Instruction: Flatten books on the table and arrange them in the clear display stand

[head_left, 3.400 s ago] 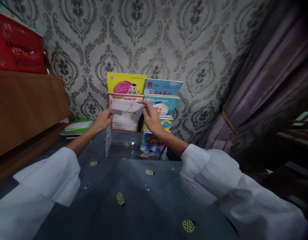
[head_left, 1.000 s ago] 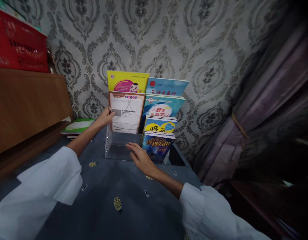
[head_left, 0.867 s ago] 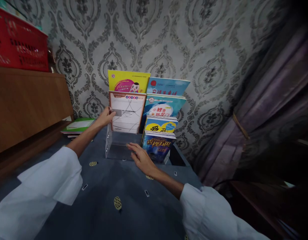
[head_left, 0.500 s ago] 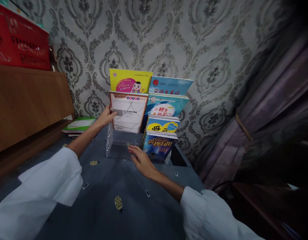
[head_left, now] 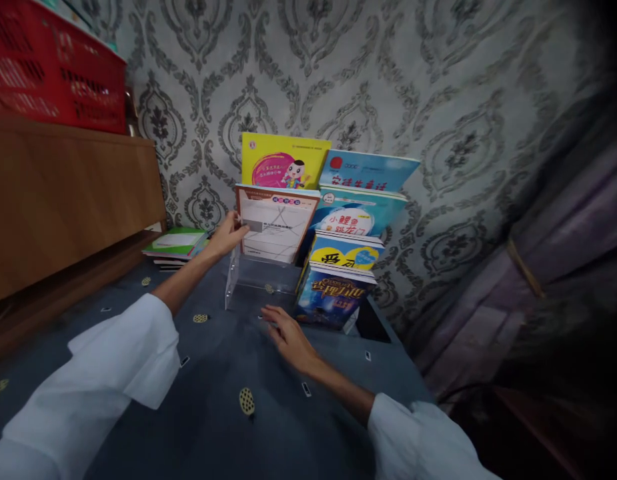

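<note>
My left hand [head_left: 227, 235] is at the left edge of a white, brown-bordered book [head_left: 275, 230], its thumb over the cover and its fingers partly hidden behind. The book stands upright in the second row of a clear acrylic book stand [head_left: 258, 275]. My right hand [head_left: 291, 339] is open just in front of the stand, holding nothing, fingers pointing left. Behind the white book rises a yellow book [head_left: 283, 157]. To its right stand a light-blue book [head_left: 371, 172], a teal book [head_left: 358, 212], a yellow-and-blue book [head_left: 343, 252] and a dark blue book [head_left: 333, 297].
Several books, a green one [head_left: 178, 240] on top, lie stacked at the left of the dark patterned tablecloth [head_left: 198, 413]. Beyond them is a wooden cabinet [head_left: 73, 187] with a red basket [head_left: 93, 87] on it. A tied curtain [head_left: 493, 320] hangs at right.
The view has turned a little left, so the stand appears farther right. My right hand has drawn back slightly from the stand's front panel. My left hand stays at the white book's edge.
</note>
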A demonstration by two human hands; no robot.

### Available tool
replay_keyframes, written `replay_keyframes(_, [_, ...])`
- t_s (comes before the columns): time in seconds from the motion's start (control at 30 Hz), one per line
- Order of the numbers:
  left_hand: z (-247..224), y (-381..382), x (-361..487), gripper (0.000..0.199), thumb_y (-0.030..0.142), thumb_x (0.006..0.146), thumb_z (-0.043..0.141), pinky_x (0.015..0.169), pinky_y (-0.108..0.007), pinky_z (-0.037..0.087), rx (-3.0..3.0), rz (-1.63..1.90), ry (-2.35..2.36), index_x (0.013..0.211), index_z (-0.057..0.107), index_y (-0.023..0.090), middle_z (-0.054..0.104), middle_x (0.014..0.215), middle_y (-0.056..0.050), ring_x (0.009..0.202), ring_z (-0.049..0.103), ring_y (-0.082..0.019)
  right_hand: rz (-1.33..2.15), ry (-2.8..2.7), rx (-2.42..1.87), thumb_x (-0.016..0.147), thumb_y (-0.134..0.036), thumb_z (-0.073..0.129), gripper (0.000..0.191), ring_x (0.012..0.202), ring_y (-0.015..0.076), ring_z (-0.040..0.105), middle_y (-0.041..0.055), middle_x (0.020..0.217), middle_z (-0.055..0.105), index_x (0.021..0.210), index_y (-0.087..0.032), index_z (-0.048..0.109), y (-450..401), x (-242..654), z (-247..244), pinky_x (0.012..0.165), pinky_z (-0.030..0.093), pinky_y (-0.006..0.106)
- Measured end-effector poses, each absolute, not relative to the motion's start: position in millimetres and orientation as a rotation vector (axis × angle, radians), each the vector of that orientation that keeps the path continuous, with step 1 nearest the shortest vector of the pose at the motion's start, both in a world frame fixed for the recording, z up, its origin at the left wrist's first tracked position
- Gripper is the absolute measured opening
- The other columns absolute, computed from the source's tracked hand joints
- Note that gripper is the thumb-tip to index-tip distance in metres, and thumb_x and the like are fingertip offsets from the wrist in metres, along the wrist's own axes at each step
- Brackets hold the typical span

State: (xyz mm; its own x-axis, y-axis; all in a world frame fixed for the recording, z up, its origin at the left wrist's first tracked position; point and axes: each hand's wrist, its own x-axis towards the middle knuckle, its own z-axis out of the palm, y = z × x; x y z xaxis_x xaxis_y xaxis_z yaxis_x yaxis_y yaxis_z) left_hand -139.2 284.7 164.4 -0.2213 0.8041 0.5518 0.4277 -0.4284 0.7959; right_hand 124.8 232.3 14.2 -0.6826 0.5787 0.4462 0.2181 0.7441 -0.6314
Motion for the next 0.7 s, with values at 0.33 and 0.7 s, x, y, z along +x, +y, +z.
replay_keyframes(0.33, [89.7,231.4,-200.3,0.041,0.027,0.089,0.048,0.112,-0.046,0.04,1.927,1.298,2.374,0.129,0.051,0.018,0.059,0.137,-0.017,0.133,0.052,-0.029,0.78,-2.287,-0.646,0.097,-0.019,0.045,0.043,0.132,0.0273,0.059,0.0136,0.141,0.061,0.135,-0.024,0.063,208.3,123.6,-37.8,0.111,0.05,0.053])
replay_keyframes(0.7, [58.6,235.4,-296.6,0.074,0.029,0.087,0.057,0.113,-0.076,0.019,1.774,0.348,2.77,0.154,0.033,0.012,0.035,0.161,-0.026,0.154,0.017,-0.043,0.833,-2.216,-0.665,0.1,-0.023,0.044,0.04,0.13,0.028,0.061,0.0128,0.14,0.062,0.135,-0.026,0.063,199.0,126.5,-36.6,0.11,0.051,0.051])
